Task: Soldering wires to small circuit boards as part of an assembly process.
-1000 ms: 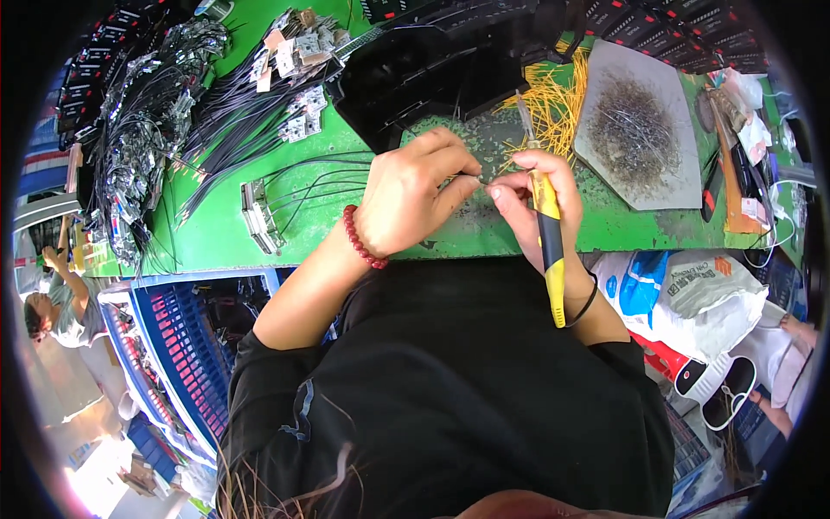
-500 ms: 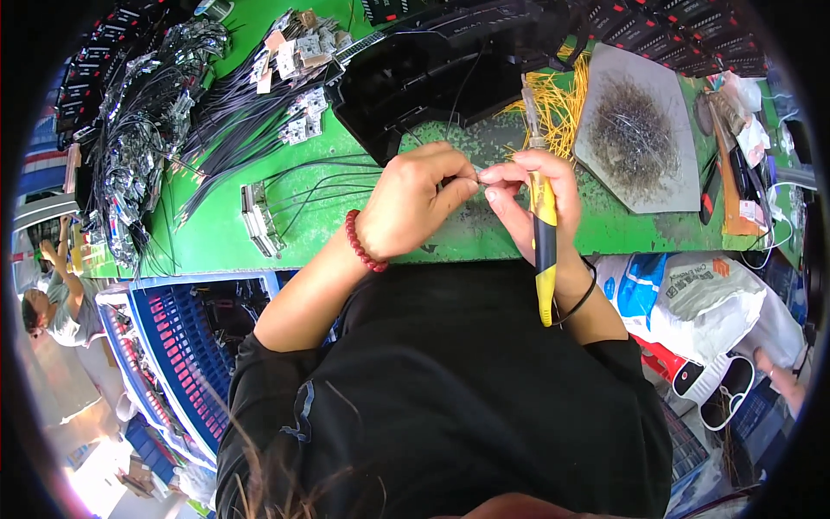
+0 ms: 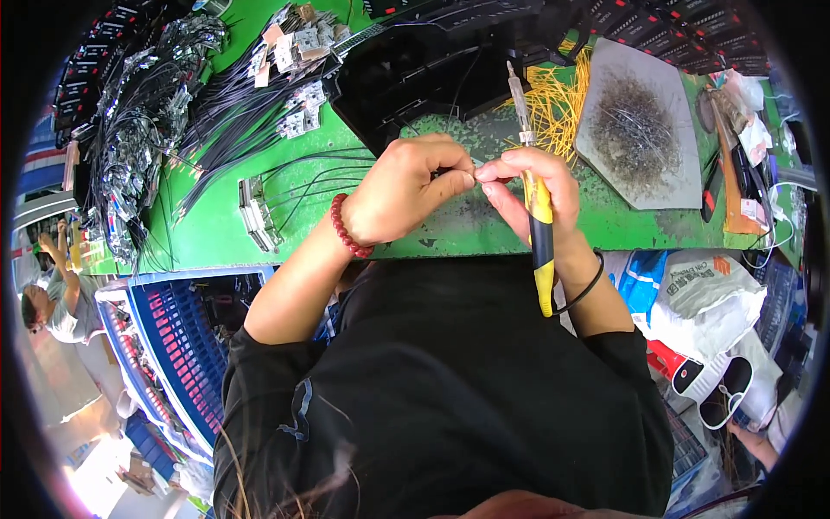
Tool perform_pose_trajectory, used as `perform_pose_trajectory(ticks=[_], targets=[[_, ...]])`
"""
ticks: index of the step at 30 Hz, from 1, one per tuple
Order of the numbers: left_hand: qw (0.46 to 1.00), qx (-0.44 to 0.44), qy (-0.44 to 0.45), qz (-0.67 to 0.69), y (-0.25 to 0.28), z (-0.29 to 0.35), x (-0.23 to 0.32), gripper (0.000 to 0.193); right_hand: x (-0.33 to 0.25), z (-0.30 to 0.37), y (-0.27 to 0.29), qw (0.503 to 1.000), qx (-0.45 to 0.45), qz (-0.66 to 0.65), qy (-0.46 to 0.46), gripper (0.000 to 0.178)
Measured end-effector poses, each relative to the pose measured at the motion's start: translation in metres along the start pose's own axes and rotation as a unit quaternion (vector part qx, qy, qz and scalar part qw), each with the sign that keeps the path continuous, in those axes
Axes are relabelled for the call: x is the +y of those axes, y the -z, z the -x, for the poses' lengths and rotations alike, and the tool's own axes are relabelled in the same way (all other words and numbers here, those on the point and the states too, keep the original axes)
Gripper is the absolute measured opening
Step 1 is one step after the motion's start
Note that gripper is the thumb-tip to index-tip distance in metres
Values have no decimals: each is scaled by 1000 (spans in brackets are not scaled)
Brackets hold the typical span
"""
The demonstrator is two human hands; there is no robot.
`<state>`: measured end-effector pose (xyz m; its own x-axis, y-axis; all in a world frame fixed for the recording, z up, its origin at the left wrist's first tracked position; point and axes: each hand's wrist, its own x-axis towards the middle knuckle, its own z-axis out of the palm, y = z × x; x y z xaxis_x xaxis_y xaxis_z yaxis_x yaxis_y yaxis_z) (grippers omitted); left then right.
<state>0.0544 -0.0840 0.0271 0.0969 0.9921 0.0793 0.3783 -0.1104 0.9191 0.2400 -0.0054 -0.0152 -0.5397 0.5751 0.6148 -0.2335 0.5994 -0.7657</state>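
Yellow-and-black soldering iron [image 3: 542, 238] is clamped in the right hand [image 3: 564, 195], tip [image 3: 512, 73] best kept pointed far; at left, dark wires [image 3: 324, 181] are apparently pinched by the left hand [image 3: 402, 186], best steadied against the right.

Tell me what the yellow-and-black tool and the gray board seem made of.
Yellow-and-black tool: smooth, evenly coloured handle, probably plastic; its silvery shaft looks metal. Gray board: flat, matte face, possibly stone or fibreboard.

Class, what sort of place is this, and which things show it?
Probably an electronics assembly workshop: a yellow-and-black pen-shaped tool, bundled black cables and loose yellow wires on a green workbench.
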Motion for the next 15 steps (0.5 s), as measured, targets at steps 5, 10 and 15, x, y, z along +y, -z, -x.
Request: perform_pose_trajectory(ticks=[5,10,15], targets=[[1000,-15,-7,-8,2,-1,-1,9,-2,-5,3,999,-17,23,27,40],[1000,-1,7,-27,0,-1,4,9,3,2,3,997,-42,53,29,46],[996,53,0,-66,-12,3,-1,7,2,9,-7,998,18,46,-25,42]])
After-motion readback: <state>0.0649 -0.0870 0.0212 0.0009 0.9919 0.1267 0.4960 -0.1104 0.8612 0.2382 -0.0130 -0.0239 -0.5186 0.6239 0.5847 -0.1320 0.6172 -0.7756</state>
